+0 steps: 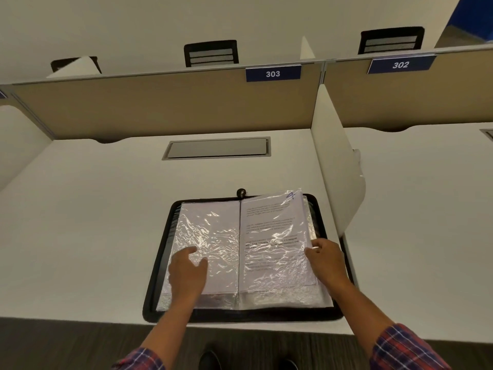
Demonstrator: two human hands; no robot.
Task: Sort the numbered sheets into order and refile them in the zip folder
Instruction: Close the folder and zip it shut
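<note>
Lying open and flat on the white counter [106, 222], the black zip folder [240, 315] has its near rim close to the counter's front edge. Crinkled plastic sleeves fill both halves. The left sleeve [210, 236] shows a blank sheet back, and the right sleeve [274, 231] holds a printed sheet and stands a little raised along its outer edge.

The left hand [186, 271] rests on the left sleeve with fingers fairly straight, holding nothing. The right hand [326, 259] pinches the raised sleeve's outer edge, thumb on top and fingers curled beneath. A handwritten 4 [290, 195] marks the sheet's far right corner.

The slick, wrinkled plastic looks like the main risk. A pinch that catches two sleeves at once would skip a number unseen. A sharp pull could crease the sheet or strain the sleeve at the spine. With the folder so near the edge, a hard press on the near side might also nudge it toward the floor.

The spine runs straight away from the person. Each page's long axis follows it, with tops at the far side, so the text reads upright to the person.
</note>
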